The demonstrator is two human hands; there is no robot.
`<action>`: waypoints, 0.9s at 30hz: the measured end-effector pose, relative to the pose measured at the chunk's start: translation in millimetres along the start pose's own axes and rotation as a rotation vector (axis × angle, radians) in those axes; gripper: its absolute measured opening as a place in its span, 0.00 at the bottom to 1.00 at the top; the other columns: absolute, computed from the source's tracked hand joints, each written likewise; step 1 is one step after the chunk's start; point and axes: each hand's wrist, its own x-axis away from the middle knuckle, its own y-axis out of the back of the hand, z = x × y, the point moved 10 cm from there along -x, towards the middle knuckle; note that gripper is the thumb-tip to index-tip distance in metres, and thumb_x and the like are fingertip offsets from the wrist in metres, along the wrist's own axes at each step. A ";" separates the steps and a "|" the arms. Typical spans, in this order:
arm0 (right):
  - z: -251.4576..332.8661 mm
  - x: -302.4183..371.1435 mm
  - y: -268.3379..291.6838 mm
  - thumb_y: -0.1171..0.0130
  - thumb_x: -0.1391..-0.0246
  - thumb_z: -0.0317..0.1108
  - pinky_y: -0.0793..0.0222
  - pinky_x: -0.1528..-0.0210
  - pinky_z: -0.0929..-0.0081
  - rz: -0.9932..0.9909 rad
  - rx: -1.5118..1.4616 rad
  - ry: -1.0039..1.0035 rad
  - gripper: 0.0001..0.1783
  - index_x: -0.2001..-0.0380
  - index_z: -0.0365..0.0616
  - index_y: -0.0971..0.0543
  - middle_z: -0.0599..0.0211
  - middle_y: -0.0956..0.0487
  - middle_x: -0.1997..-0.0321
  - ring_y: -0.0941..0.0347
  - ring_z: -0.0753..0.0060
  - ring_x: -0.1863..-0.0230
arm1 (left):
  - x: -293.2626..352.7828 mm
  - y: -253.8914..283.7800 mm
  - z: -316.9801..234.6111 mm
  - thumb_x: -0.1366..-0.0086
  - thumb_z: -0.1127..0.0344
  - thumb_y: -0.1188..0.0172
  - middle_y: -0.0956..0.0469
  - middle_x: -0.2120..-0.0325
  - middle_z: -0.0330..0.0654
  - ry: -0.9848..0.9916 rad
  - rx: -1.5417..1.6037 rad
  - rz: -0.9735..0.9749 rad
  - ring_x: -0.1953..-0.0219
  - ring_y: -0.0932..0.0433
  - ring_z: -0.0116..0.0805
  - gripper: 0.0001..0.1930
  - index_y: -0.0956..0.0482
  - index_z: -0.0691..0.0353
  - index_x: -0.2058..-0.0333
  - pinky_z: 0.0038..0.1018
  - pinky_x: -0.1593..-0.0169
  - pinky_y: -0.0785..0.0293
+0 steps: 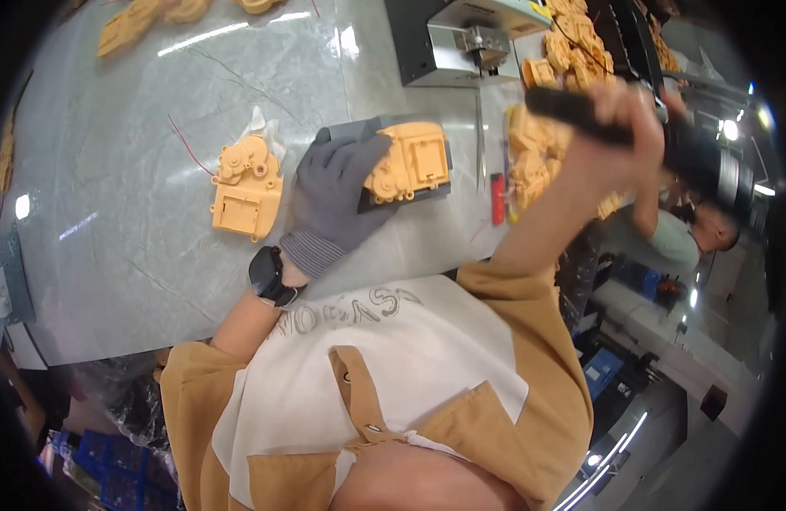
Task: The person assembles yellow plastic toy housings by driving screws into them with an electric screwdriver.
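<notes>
My left hand (pixel 337 183), in a grey glove, grips the left side of an orange plastic gearbox housing (pixel 423 157). That housing rests on a dark grey block (pixel 435 192) on the table. My right hand (pixel 633 119), bare and blurred by motion, is raised at the right with its fingers wrapped round a black power screwdriver (pixel 695 157). The screwdriver is well apart from the housing, and its tip cannot be made out. A second orange gearbox housing (pixel 246 192) lies to the left of my gloved hand, with a red wire (pixel 188 145) running out beside it.
A black machine with a metal mechanism (pixel 486 47) stands at the back. Piled orange housings (pixel 538 153) line the table's right side, near a red lighter-like object (pixel 498 198). More orange parts (pixel 129 27) lie at the far left. Another person (pixel 678 238) is at the right.
</notes>
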 end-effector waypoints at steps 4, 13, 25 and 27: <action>-31.2 -27.2 -11.9 0.47 0.60 0.24 0.37 0.80 0.80 -0.150 0.551 0.153 0.15 0.64 0.37 0.33 0.66 0.33 0.82 0.36 0.73 0.86 | -11.5 -0.4 5.7 0.60 0.58 0.32 0.31 0.59 0.40 0.001 -0.045 0.000 0.52 0.35 0.42 0.38 0.37 0.53 0.48 0.41 0.42 0.44; -21.1 37.0 -39.4 0.52 0.60 0.20 0.35 0.74 0.68 0.336 0.209 -0.019 0.21 0.58 0.39 0.39 0.65 0.34 0.84 0.36 0.71 0.85 | -10.5 0.6 16.0 0.60 0.58 0.32 0.29 0.58 0.42 0.027 -0.011 -0.023 0.54 0.32 0.43 0.38 0.37 0.55 0.47 0.42 0.43 0.42; -34.7 108.3 -71.2 0.46 0.61 0.21 0.37 0.78 0.70 0.330 0.199 -0.196 0.23 0.61 0.44 0.42 0.67 0.34 0.85 0.38 0.72 0.85 | -12.0 9.0 7.4 0.60 0.57 0.31 0.27 0.64 0.43 -0.055 0.078 -0.086 0.57 0.29 0.43 0.36 0.34 0.57 0.50 0.37 0.52 0.32; -36.5 109.9 -72.1 0.46 0.61 0.21 0.37 0.78 0.70 0.325 0.193 -0.200 0.23 0.60 0.44 0.42 0.67 0.34 0.85 0.38 0.72 0.85 | -9.7 9.3 9.0 0.60 0.57 0.31 0.27 0.62 0.45 -0.037 0.098 -0.076 0.57 0.30 0.45 0.37 0.34 0.57 0.49 0.38 0.49 0.35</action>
